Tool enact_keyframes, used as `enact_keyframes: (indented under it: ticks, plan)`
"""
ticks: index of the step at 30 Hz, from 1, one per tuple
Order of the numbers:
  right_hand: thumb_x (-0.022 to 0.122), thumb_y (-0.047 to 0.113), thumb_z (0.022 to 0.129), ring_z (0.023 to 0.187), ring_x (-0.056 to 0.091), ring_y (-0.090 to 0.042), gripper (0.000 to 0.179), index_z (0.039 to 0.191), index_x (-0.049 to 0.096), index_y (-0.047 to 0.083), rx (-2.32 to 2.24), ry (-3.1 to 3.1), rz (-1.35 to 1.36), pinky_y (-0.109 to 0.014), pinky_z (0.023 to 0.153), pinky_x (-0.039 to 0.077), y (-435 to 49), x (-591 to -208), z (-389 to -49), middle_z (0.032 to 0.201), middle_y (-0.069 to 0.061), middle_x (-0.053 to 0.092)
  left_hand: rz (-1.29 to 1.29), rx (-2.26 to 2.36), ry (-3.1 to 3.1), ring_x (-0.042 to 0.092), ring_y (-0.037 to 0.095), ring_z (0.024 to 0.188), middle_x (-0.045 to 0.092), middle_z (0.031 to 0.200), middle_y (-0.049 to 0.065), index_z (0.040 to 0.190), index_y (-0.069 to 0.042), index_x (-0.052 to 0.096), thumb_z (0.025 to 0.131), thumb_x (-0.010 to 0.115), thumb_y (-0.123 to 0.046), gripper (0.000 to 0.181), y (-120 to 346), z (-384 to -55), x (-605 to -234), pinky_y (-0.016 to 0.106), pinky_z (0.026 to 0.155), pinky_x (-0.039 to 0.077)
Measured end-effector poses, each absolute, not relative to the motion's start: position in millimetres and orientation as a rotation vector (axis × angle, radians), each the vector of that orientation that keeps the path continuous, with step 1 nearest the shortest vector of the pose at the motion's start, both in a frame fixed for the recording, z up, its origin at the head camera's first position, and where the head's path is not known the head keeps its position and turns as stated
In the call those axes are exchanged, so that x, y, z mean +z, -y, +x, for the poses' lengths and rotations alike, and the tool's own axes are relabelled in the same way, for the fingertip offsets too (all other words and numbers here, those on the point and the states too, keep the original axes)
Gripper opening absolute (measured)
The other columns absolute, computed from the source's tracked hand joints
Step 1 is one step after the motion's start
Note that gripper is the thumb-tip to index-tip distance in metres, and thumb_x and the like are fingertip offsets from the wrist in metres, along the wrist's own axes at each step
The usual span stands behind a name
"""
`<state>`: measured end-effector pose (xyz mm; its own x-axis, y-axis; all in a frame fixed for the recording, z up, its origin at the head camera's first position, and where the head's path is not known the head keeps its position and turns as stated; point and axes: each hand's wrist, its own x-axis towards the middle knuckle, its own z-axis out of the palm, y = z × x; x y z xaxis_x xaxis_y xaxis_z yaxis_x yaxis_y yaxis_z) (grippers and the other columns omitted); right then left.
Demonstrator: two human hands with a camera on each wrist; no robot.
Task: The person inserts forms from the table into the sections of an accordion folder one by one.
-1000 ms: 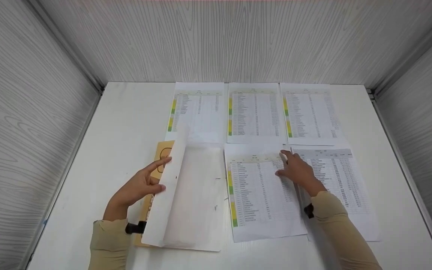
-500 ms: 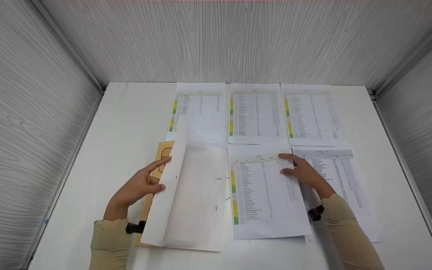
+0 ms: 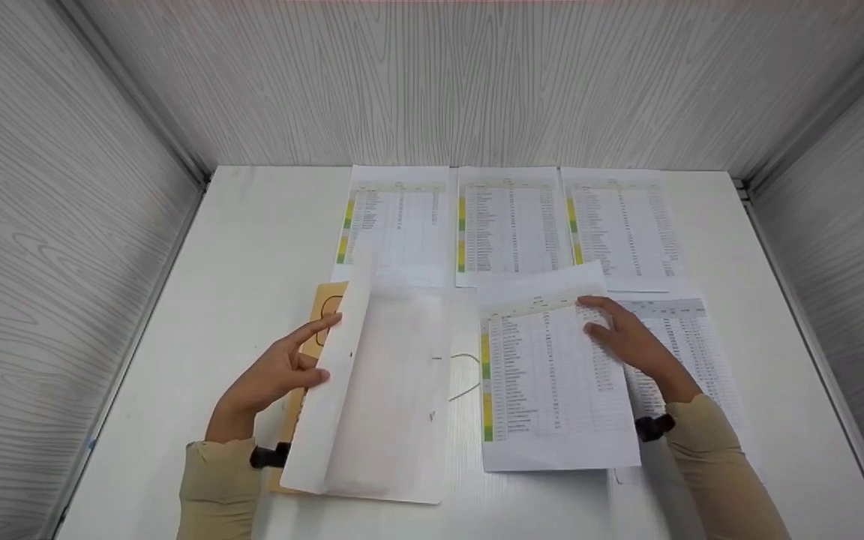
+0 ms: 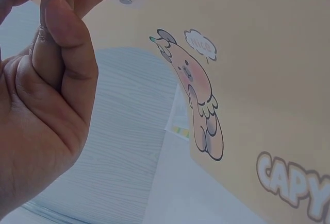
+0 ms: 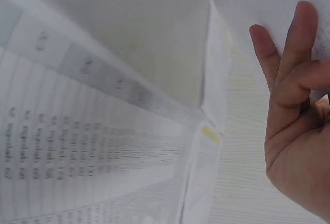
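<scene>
In the head view, my left hand (image 3: 278, 375) holds the raised white-backed cover (image 3: 338, 397) of a yellow folder (image 3: 394, 405), its index finger and thumb on the white side. The left wrist view shows the folder's yellow outside (image 4: 247, 80) with a cartoon animal (image 4: 193, 95) and partly cropped lettering. My right hand (image 3: 631, 341) pinches the right side of a printed paper sheet (image 3: 552, 375) with green and yellow blocks along its left edge. This sheet is lifted at a slight tilt over a grey-headed sheet (image 3: 679, 330). In the right wrist view the hand (image 5: 299, 110) is partly cropped.
Three printed sheets lie in a row at the table's back: left (image 3: 398, 217), middle (image 3: 507, 225) and right (image 3: 619, 225). A thin cord loop (image 3: 466, 355) sticks out from the folder's right edge. Panelled walls (image 3: 432, 82) enclose the white table (image 3: 252, 240).
My right hand has lifted the printed sheet and carried it to the right, away from the folder, uncovering the cord loop. My left hand and the folder cover stay nearly still.
</scene>
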<state>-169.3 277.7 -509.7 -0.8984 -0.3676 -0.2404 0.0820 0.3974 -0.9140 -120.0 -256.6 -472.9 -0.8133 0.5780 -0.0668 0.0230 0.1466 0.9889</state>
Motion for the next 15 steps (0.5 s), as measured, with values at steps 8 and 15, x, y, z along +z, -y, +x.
enact_keyframes:
  ticks: [8,15]
  plan:
    - [0.050,0.025,0.100,0.091,0.071,-0.028,0.054,0.150,0.030,0.024,-1.667,-2.210,-0.158,-0.045,0.068,0.058,-278.4,-472.8,-161.7,0.131,-0.019,0.054,0.549,1.722,-1.970,0.023,0.009,0.045,0.031,0.053,-0.012,0.154,-0.004,0.018,0.088,0.061,0.002,0.079,256.3,-120.0,-474.4,0.025,0.046,0.027]
    - [0.050,0.029,0.100,0.090,0.072,-0.028,0.056,0.151,0.030,0.021,-1.793,-2.161,-0.205,-0.043,0.067,0.058,-266.5,-442.2,-158.6,0.126,-0.015,0.057,0.579,1.709,-1.984,0.022,0.010,0.046,0.031,0.054,-0.012,0.154,-0.003,0.018,0.088,0.060,0.003,0.078,254.2,-120.8,-474.9,0.025,0.047,0.027]
